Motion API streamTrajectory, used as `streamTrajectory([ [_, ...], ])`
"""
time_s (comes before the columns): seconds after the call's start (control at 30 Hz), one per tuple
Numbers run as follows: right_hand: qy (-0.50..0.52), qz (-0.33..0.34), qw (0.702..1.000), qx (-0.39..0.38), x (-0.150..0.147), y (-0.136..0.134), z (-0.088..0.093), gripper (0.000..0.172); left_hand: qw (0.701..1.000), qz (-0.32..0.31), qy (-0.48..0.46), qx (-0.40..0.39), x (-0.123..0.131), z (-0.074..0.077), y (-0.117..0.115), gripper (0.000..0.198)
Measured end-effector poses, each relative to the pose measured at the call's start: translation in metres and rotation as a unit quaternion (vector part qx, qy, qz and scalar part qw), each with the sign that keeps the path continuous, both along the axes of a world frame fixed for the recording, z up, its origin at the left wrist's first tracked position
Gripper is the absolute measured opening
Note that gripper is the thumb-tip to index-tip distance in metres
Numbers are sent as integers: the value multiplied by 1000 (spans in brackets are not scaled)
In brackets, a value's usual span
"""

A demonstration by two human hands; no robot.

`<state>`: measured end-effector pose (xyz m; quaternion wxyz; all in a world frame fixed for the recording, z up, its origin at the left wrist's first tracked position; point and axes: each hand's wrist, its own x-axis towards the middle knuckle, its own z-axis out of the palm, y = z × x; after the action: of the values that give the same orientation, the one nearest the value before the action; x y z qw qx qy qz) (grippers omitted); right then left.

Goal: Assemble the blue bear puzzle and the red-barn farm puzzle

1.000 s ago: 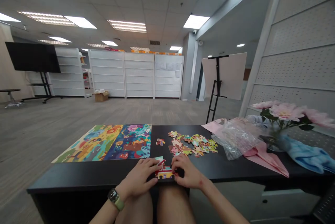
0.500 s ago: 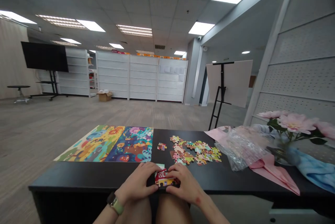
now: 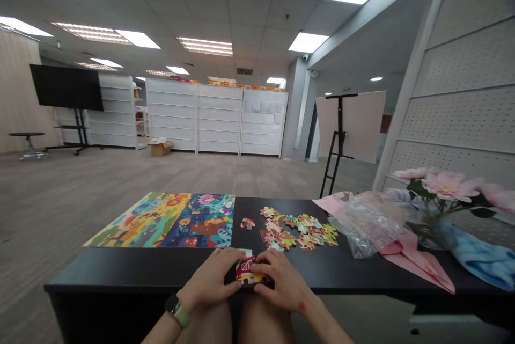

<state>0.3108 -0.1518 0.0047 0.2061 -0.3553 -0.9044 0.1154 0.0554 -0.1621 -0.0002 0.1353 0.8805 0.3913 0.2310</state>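
A few joined jigsaw puzzle pieces (image 3: pixel 246 269), red with a white barn door and yellow below, lie at the front edge of the black table. My left hand (image 3: pixel 215 274) grips their left side, its thumb low near the edge and its fingers curled over the top. From the other side my right hand (image 3: pixel 277 277) presses on them with bent fingers and thumb, hiding part of their right end. One loose puzzle piece (image 3: pixel 248 223) lies farther back. Beyond my right hand spreads a pile of loose puzzle pieces (image 3: pixel 308 231).
Two colourful animal pictures (image 3: pixel 140 223) lie side by side at the left of the black table (image 3: pixel 120 269). At the right are a crumpled clear plastic bag (image 3: pixel 362 226), a pink cloth (image 3: pixel 418 263), a blue cloth (image 3: pixel 483 253) and pink flowers (image 3: pixel 448 185) in a vase.
Both hands stay around the joined puzzle pieces with hardly any movement. The whole view has shifted slightly.
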Motion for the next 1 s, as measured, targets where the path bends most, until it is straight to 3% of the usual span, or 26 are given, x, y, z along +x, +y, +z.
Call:
streamTrajectory([
  [0.33,-23,4,1000,14,0,-1,3,40,999,15,35,0,3,4,-2,46],
  [0.77,16,-12,1000,-8,-2,2,1,26,998,53,23,5,-1,-6,-6,53],
  [1.0,1,-10,1000,-10,-4,2,1,25,998,53,28,15,1,-3,-5,51],
])
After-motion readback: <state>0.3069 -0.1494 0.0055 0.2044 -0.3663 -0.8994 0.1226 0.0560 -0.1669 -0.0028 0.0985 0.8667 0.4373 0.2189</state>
